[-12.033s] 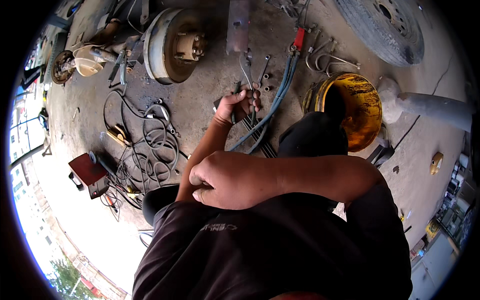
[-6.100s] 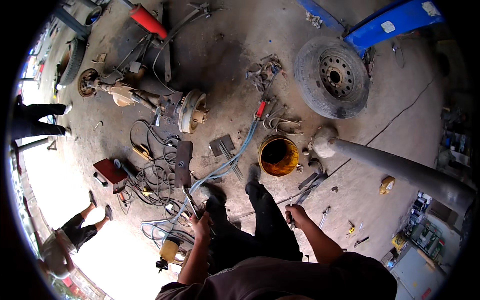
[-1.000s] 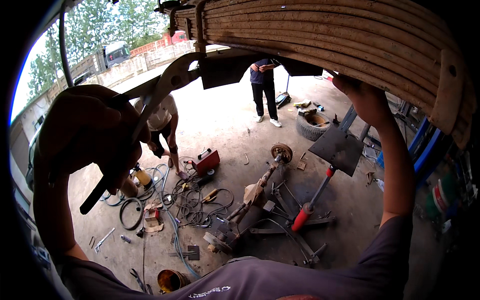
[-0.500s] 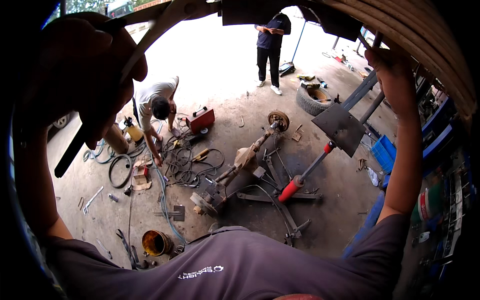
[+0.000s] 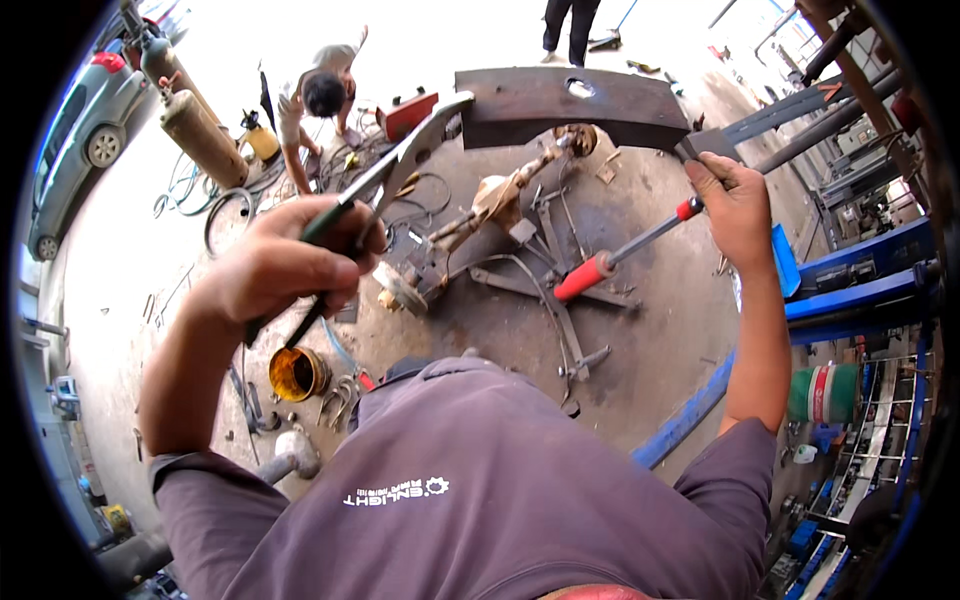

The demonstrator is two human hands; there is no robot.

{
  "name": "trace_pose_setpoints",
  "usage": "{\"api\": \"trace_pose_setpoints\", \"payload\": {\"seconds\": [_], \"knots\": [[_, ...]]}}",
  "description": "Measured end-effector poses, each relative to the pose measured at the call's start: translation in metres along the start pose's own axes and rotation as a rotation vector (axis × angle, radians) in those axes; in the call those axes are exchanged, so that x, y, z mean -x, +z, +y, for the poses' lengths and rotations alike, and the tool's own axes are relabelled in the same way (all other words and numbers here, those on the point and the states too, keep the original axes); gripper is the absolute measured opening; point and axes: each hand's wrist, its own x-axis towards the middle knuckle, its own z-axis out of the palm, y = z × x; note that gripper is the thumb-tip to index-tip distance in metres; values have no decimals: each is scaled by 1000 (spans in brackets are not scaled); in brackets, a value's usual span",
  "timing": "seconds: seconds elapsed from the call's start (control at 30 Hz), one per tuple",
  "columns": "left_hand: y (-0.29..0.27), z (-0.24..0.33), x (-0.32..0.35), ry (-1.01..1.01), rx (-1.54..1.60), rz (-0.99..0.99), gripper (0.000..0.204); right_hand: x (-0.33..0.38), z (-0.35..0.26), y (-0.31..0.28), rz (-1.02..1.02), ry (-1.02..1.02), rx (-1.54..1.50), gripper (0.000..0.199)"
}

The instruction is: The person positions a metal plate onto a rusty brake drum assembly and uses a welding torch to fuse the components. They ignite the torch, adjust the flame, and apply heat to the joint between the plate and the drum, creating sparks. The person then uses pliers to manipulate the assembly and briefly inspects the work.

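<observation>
My left hand (image 5: 300,255) is closed around the dark handles of locking pliers (image 5: 405,155). Their long metal jaws reach the left end of a dark curved metal plate (image 5: 570,108), which has a hole near its upper edge. At the plate's right end my right hand (image 5: 735,205) is closed, thumb and fingers pinching a thin dark flat piece (image 5: 688,149). Whether that piece is part of the plate I cannot tell. The plate hangs in the air between both hands, in front of me.
Below lie a vehicle axle (image 5: 495,200) and a jack with a red cylinder (image 5: 585,277). A yellow-stained bucket (image 5: 297,374) stands lower left. Two people (image 5: 325,95) are beyond, one bent over. Gas cylinders (image 5: 200,135) and a car (image 5: 85,140) are far left, blue rails (image 5: 860,285) right.
Both hands have come down from overhead, bringing the pliers and the dark plate into full view. My view has tilted downward, and the overhead structure has mostly left the picture.
</observation>
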Motion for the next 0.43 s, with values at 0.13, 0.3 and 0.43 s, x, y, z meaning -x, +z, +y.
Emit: {"api": "trace_pose_setpoints", "payload": {"seconds": [0.13,0.3,0.43], "knots": [[-10,-85,15,-188,263,25,43,26,13,66,-129,81,70,22],[-18,-169,31,-230,165,87,33,63,34,135,-252,325,-18,23],[-25,-210,46,-399,218,44,35,93,61,192,-249,567,-68,32]]}}
